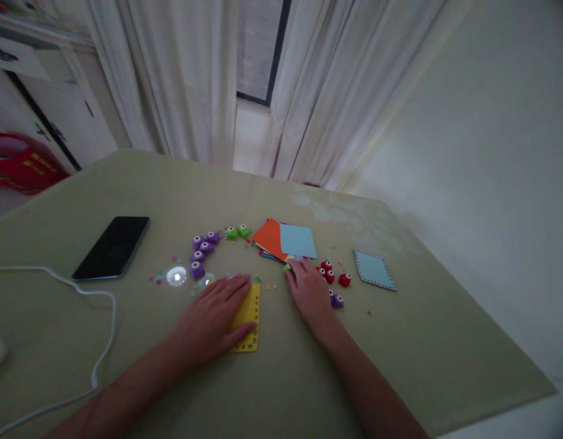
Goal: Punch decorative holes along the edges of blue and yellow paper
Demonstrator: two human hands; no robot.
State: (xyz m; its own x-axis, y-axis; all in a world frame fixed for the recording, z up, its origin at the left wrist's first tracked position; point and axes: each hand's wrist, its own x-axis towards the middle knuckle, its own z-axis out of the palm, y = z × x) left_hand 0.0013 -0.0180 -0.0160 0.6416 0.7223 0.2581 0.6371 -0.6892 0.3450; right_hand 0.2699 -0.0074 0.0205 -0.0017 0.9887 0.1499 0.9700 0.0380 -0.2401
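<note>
My left hand [215, 317] lies flat, fingers stretched out, on a yellow paper sheet [249, 317] with punched holes along its edge. My right hand [308, 289] rests on the table, fingers curled near a small green thing [286, 267] at the edge of a stack of coloured paper [283, 239]; what the fingers hold, if anything, is hidden. Red punches [332, 273] and a purple punch [337, 300] sit just right of that hand. Purple punches [201, 250] and green punches [238, 231] lie in an arc beyond my left hand.
A black phone [113, 247] lies at the left, with a white cable [96, 317] curving in front of it. A light blue punched square [374, 269] is at the right. A shiny round disc [176, 276] and paper bits are scattered. Curtains [194, 79] hang behind the table.
</note>
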